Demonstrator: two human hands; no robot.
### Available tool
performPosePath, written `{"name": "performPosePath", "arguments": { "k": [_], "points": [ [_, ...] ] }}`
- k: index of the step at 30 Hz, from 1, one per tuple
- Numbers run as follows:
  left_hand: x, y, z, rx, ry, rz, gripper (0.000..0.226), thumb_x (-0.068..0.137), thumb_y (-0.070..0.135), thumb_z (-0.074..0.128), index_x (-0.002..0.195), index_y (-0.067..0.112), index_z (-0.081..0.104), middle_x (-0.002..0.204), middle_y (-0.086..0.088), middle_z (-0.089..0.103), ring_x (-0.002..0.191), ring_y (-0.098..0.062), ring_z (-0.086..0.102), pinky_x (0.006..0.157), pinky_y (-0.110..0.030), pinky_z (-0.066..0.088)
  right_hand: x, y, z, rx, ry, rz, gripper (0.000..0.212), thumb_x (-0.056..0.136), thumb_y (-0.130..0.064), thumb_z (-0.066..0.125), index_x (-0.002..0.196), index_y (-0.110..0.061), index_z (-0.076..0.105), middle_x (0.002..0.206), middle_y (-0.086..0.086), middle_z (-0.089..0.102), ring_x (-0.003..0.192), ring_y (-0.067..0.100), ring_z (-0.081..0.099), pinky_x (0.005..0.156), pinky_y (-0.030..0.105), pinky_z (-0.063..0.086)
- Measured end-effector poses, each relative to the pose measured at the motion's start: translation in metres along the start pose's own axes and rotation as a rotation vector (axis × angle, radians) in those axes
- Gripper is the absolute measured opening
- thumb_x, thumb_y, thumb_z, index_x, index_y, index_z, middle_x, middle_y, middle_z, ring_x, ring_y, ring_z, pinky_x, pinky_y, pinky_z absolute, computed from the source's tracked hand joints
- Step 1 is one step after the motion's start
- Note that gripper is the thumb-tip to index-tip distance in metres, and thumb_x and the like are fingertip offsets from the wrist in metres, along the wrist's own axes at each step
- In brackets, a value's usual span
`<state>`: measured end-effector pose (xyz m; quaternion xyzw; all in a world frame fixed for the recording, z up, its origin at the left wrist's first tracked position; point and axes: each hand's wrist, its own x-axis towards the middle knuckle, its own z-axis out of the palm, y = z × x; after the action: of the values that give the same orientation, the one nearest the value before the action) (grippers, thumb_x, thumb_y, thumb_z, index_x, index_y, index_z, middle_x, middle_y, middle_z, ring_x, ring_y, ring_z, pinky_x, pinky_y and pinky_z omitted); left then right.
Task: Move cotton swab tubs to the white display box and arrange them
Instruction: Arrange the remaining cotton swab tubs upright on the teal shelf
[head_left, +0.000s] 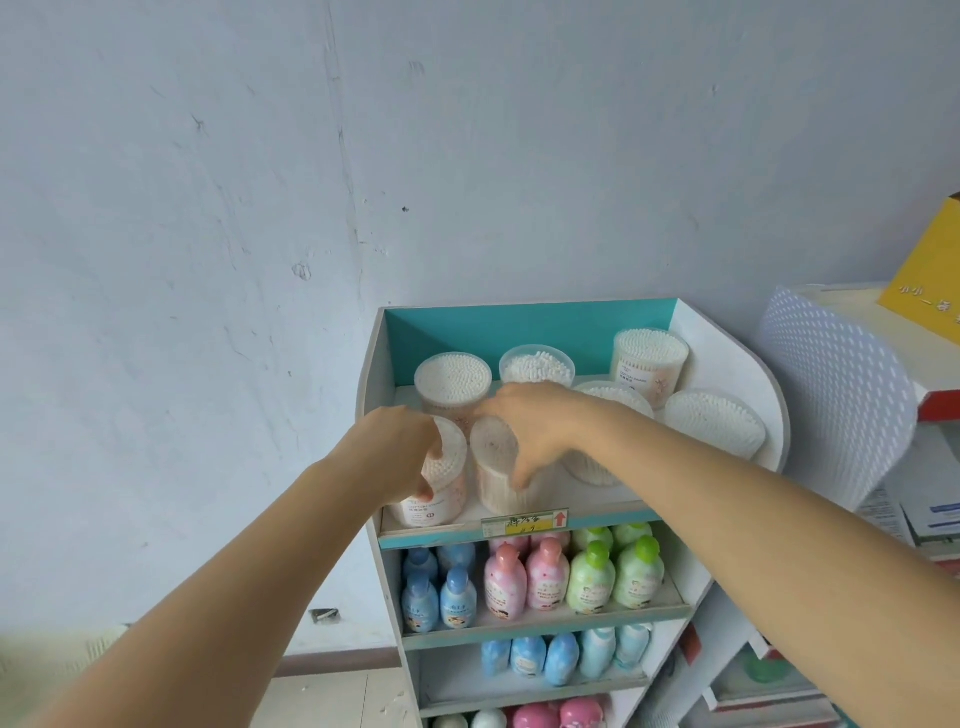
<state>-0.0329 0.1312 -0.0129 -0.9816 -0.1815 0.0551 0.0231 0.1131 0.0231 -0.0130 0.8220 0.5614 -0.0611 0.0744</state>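
A white display box (758, 415) with a teal back wall tops a small shelf unit. Several clear cotton swab tubs stand in it. My left hand (402, 447) grips a tub with a pink label (439, 493) at the front left corner. My right hand (535, 431) grips the tub beside it (496, 478), fingers wrapped over its top and side. Behind stand a tub at back left (453, 382), one at back middle (537, 364) and a taller one at back right (649, 364). Two wide tubs (714, 423) sit at the right, one partly hidden by my right forearm.
Below the box, shelves hold blue (439, 597), pink (524, 577) and green bottles (615, 571). A yellow price tag (524, 522) hangs on the shelf lip. A perforated white rack (831, 389) with a yellow box (930, 270) stands to the right. A pale wall rises behind.
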Motion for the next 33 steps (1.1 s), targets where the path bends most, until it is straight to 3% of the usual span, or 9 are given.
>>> {"name": "performPosePath", "arguments": {
  "k": [3,5,8,11,19,21,25,27,33],
  "points": [
    [-0.001,0.000,0.001,-0.018,0.001,-0.009,0.054,0.075,0.034,0.076,0.125,0.025,0.058,0.121,-0.001,0.062,0.111,-0.021,0.056,0.094,-0.032,0.045,0.001,0.002,-0.004,-0.060,0.195,0.193,0.087,0.068,-0.076,0.057,0.130,-0.015,0.049,0.126,0.008,0.058,0.111,0.029,0.056,0.082,0.036,0.047],
    [-0.001,0.000,0.001,-0.027,0.006,-0.011,0.054,0.075,0.033,0.076,0.125,0.024,0.058,0.122,-0.001,0.062,0.111,-0.021,0.057,0.094,-0.031,0.044,0.001,0.006,-0.006,0.036,0.155,0.184,0.095,0.069,-0.079,0.053,0.139,-0.016,0.041,0.139,0.009,0.049,0.123,0.028,0.049,0.091,0.037,0.044],
    [-0.001,-0.001,0.001,-0.028,0.010,-0.004,0.053,0.075,0.034,0.076,0.124,0.023,0.059,0.122,0.001,0.062,0.111,-0.021,0.057,0.094,-0.030,0.044,-0.001,0.008,-0.012,0.173,-0.090,0.012,0.109,0.065,-0.058,0.076,0.151,-0.028,0.015,0.157,0.001,0.020,0.142,0.021,0.024,0.114,0.039,0.028],
    [0.000,-0.001,0.001,-0.023,0.012,-0.002,0.053,0.074,0.033,0.077,0.123,0.023,0.059,0.121,0.000,0.063,0.111,-0.021,0.057,0.093,-0.031,0.045,-0.002,0.005,-0.005,0.139,-0.118,-0.029,0.112,0.062,-0.037,0.083,0.151,-0.030,0.016,0.154,0.001,0.027,0.137,0.021,0.033,0.109,0.035,0.035],
    [0.001,-0.002,0.002,-0.011,0.022,0.008,0.054,0.073,0.034,0.077,0.123,0.023,0.060,0.120,0.000,0.063,0.110,-0.022,0.058,0.094,-0.033,0.046,0.000,-0.004,0.002,-0.004,-0.042,0.193,0.109,0.061,-0.072,0.069,0.145,-0.014,0.031,0.139,0.011,0.050,0.122,0.031,0.051,0.097,0.040,0.046],
    [0.002,-0.002,0.003,-0.005,0.024,0.012,0.054,0.074,0.034,0.077,0.123,0.023,0.060,0.121,0.000,0.063,0.110,-0.022,0.058,0.094,-0.033,0.046,-0.002,-0.001,0.001,0.053,-0.051,0.179,0.110,0.063,-0.071,0.068,0.147,-0.014,0.027,0.142,0.010,0.047,0.125,0.030,0.048,0.101,0.041,0.044],
    [0.003,-0.004,0.003,-0.003,0.029,0.026,0.053,0.075,0.035,0.076,0.124,0.025,0.059,0.120,0.001,0.063,0.111,-0.021,0.057,0.093,-0.031,0.046,-0.021,0.024,-0.019,0.352,-0.010,0.110,0.105,0.069,-0.060,0.072,0.151,-0.025,0.017,0.158,-0.003,0.022,0.143,0.019,0.025,0.116,0.036,0.025],
    [0.004,-0.005,0.004,-0.006,0.031,0.030,0.053,0.075,0.037,0.075,0.124,0.025,0.059,0.120,0.002,0.063,0.110,-0.020,0.057,0.092,-0.031,0.046,-0.031,0.050,-0.022,0.387,0.045,0.178,0.101,0.070,-0.055,0.074,0.150,-0.026,0.021,0.158,-0.004,0.022,0.143,0.019,0.025,0.115,0.035,0.025],
    [0.006,0.000,0.003,-0.014,0.040,0.019,0.050,0.077,0.041,0.072,0.122,0.023,0.059,0.118,0.002,0.064,0.108,-0.018,0.058,0.092,-0.029,0.047,-0.036,0.090,0.015,0.343,-0.060,0.381,0.111,0.067,-0.053,0.077,0.152,-0.023,0.012,0.158,0.002,0.020,0.143,0.022,0.026,0.114,0.038,0.029]
  ]
}}
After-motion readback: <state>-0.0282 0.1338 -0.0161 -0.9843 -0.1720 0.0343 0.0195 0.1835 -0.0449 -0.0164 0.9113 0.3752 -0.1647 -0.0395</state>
